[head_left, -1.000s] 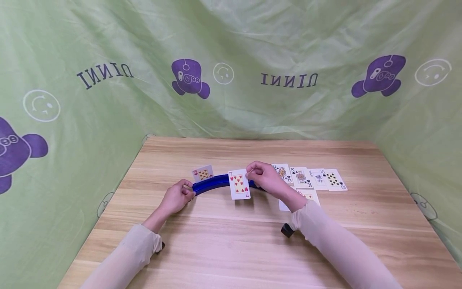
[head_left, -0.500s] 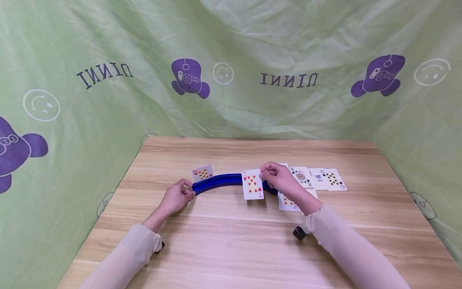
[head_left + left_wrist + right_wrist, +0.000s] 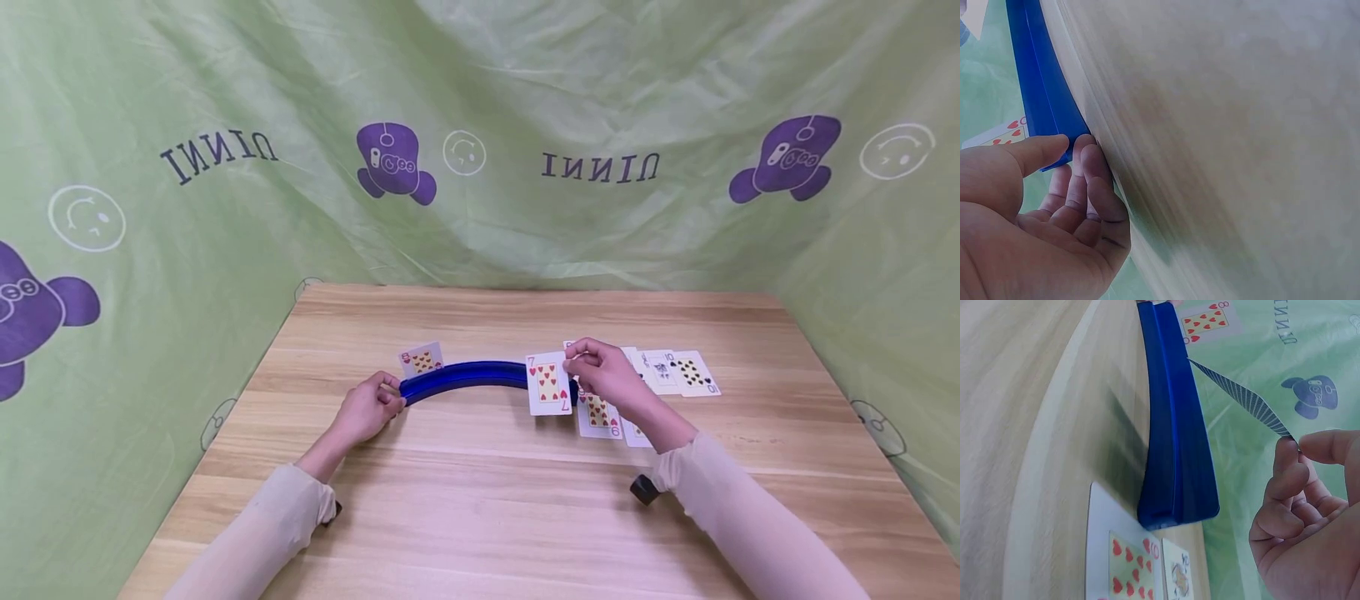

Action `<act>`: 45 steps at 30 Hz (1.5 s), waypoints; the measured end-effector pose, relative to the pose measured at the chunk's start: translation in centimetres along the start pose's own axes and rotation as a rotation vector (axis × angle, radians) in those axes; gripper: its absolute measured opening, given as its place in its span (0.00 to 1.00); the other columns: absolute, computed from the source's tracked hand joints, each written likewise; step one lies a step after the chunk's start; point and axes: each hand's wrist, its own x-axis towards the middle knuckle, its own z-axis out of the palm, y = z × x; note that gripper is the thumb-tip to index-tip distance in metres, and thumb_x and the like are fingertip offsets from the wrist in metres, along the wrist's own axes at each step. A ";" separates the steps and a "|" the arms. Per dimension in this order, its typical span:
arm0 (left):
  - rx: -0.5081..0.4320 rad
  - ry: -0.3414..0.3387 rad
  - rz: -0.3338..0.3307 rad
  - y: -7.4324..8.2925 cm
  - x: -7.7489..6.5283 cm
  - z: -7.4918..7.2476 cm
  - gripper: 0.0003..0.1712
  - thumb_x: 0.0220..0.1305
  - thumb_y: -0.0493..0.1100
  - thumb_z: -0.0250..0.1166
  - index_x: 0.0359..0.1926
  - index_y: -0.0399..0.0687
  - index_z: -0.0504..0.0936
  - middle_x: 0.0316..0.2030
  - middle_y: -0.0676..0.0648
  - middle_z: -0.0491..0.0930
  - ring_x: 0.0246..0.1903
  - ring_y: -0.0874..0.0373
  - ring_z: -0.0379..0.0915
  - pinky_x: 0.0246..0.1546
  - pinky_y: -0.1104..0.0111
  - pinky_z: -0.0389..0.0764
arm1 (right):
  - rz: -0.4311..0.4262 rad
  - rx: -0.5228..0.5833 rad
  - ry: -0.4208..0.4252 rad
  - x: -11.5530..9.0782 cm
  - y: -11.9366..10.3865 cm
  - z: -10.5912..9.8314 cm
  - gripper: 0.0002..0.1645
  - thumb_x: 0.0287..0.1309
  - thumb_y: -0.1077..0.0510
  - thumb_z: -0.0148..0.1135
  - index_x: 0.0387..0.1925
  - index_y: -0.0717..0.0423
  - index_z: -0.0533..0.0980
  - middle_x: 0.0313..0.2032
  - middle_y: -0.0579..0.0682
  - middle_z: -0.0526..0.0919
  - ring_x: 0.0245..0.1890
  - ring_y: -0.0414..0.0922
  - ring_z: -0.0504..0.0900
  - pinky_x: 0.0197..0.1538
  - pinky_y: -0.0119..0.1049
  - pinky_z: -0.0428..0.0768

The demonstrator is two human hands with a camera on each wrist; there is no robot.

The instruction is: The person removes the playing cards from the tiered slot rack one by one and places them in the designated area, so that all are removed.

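Observation:
A blue curved playing card holder (image 3: pixel 465 377) stands on the table, arching away from me. My left hand (image 3: pixel 369 408) pinches its left end between thumb and fingers, as the left wrist view (image 3: pixel 1054 212) also shows. An eight of hearts (image 3: pixel 422 360) stands in the holder's slot near that hand. With thumb and fingertips my right hand (image 3: pixel 606 373) pinches a seven of hearts (image 3: pixel 548 385) by its right edge. That card hangs in front of the holder's right end, facing me. In the right wrist view the held card appears edge-on, its patterned back (image 3: pixel 1244 397) showing.
Right of the holder, cards lie face up on the wooden table (image 3: pixel 480 500): a nine of hearts (image 3: pixel 598 417), a ten of spades (image 3: pixel 694 372), a jack (image 3: pixel 660 371) and others partly hidden by my right hand. A green cloth (image 3: pixel 480 233) hangs around the table.
My right hand has carried the seven of hearts rightward along the holder, from near its middle to its right end. My left hand, the holder and the eight of hearts have stayed put.

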 end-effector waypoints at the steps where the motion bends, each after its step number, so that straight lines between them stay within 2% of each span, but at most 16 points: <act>1: 0.001 -0.001 0.000 0.0 0.0 0.0 0.13 0.64 0.39 0.66 0.48 0.41 0.76 0.32 0.45 0.88 0.26 0.62 0.76 0.32 0.68 0.73 | 0.000 -0.003 0.001 -0.1 0.1 -0.1 0.14 0.68 0.58 0.57 0.50 0.63 0.72 0.22 0.44 0.72 0.22 0.38 0.68 0.28 0.32 0.70; 5: 0.003 -0.002 -0.001 0.0 -0.1 0.0 0.14 0.64 0.39 0.66 0.48 0.41 0.76 0.32 0.46 0.88 0.26 0.61 0.76 0.32 0.68 0.73 | -0.005 0.004 0.000 -0.5 0.6 -0.6 0.14 0.68 0.59 0.57 0.50 0.64 0.72 0.24 0.48 0.75 0.21 0.39 0.67 0.27 0.32 0.68; 10: 0.002 -0.002 -0.006 0.0 -0.1 0.0 0.14 0.64 0.39 0.66 0.48 0.41 0.76 0.32 0.46 0.88 0.27 0.61 0.76 0.32 0.68 0.73 | 0.007 -0.008 0.013 -1.0 1.1 -1.4 0.15 0.68 0.57 0.57 0.51 0.63 0.71 0.26 0.47 0.78 0.20 0.38 0.68 0.24 0.31 0.66; 15: 0.005 -0.001 -0.008 0.1 -0.1 -0.1 0.14 0.64 0.39 0.66 0.48 0.42 0.76 0.32 0.46 0.88 0.27 0.61 0.76 0.33 0.68 0.73 | 0.016 -0.014 0.025 -1.5 1.4 -2.2 0.17 0.68 0.58 0.57 0.52 0.64 0.71 0.25 0.47 0.76 0.20 0.37 0.67 0.23 0.30 0.65; 25: 0.003 -0.002 -0.010 0.0 0.0 -0.1 0.14 0.64 0.39 0.66 0.48 0.42 0.76 0.32 0.46 0.88 0.27 0.61 0.76 0.33 0.68 0.73 | 0.054 -0.054 0.066 -2.5 1.9 -4.0 0.18 0.68 0.57 0.57 0.54 0.65 0.70 0.27 0.45 0.77 0.23 0.39 0.70 0.27 0.33 0.71; 32: 0.006 -0.003 -0.007 -0.1 0.1 0.0 0.14 0.64 0.39 0.66 0.48 0.42 0.76 0.32 0.46 0.88 0.27 0.61 0.76 0.33 0.68 0.73 | 0.076 -0.064 0.075 -3.1 2.4 -5.0 0.20 0.70 0.56 0.56 0.57 0.65 0.69 0.22 0.44 0.71 0.21 0.37 0.68 0.26 0.32 0.69; 45: 0.006 -0.005 -0.023 0.0 0.1 0.0 0.14 0.64 0.40 0.66 0.49 0.42 0.76 0.33 0.46 0.88 0.28 0.61 0.76 0.33 0.68 0.73 | 0.117 -0.091 0.135 -4.2 3.8 -7.3 0.20 0.70 0.57 0.54 0.56 0.65 0.69 0.22 0.40 0.71 0.21 0.36 0.68 0.26 0.32 0.69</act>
